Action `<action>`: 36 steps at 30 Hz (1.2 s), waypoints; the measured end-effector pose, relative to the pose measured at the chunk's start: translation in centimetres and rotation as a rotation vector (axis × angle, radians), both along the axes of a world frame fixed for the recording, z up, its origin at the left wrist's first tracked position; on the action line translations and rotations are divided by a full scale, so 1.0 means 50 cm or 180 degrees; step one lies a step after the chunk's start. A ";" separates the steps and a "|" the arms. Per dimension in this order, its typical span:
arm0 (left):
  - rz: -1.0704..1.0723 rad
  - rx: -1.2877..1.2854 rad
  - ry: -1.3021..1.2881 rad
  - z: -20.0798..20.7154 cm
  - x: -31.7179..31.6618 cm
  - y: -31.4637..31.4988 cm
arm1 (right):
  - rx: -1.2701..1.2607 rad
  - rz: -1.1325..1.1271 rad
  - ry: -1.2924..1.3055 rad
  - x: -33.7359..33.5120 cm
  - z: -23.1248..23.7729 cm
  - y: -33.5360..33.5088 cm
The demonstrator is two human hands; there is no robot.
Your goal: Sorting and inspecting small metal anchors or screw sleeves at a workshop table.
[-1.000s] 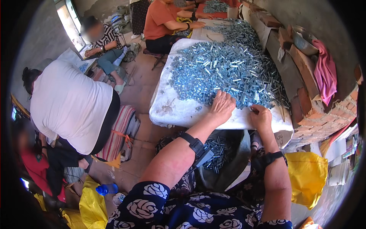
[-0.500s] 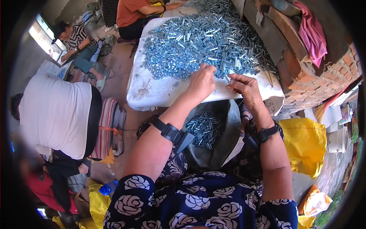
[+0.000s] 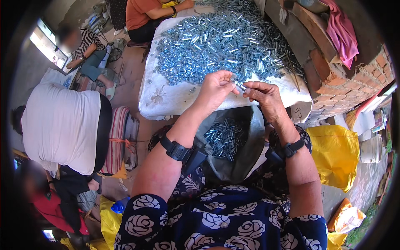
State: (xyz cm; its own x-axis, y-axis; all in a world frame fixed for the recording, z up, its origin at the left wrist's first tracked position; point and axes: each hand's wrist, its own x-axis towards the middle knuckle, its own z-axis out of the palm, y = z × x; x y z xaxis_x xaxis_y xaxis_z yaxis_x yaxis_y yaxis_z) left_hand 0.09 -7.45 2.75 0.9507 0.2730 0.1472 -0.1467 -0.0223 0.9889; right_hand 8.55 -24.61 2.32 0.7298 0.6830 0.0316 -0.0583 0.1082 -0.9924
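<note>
Over the near edge of the white-covered table (image 3: 166, 104), my hands meet around a small shiny metal cylinder (image 3: 240, 86). The thumb and fingers of my right hand (image 3: 268, 98) pinch its near end. My left hand (image 3: 213, 89) is closed at the other end, its fingers curled round a small metal bit that I cannot make out. Just beyond lies a broad heap of small silvery metal cylinders (image 3: 221, 41), with finer pieces toward its left side. Below my hands, a dark open sack (image 3: 256, 129) holds a pile of similar metal cylinders (image 3: 225, 139).
A brick ledge (image 3: 341, 89) with a pink cloth (image 3: 341, 35) borders the table at right. Yellow sacks (image 3: 333, 154) lie beside my right arm. A person in an orange shirt (image 3: 141, 14) sits at the far edge; several others sit at left, near striped cushions (image 3: 116, 141).
My left hand has turned and opened its fist toward my right hand. The two hands now come together at the metal cylinder, which my right fingers held earlier.
</note>
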 end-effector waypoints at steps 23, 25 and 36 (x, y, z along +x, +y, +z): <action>-0.0614 -0.1049 -0.0151 0.009 -0.016 0.004 | 0.0638 -0.0260 0.0488 -0.001 -0.011 0.007; -0.0745 -0.1108 -0.0117 0.009 -0.021 0.004 | 0.0810 0.0049 0.1053 0.001 -0.017 0.002; -0.1088 -0.0816 0.0113 0.010 -0.057 -0.003 | 0.0981 0.0713 0.1792 -0.017 -0.052 -0.021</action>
State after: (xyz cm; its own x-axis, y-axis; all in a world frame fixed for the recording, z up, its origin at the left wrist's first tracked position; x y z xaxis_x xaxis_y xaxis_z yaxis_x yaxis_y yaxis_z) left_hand -2.78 -7.62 3.24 0.9961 -0.0352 0.0812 -0.0688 0.2689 0.9607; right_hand 7.68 -25.68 -0.28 0.5340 0.8402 -0.0942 -0.6110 0.3065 -0.7299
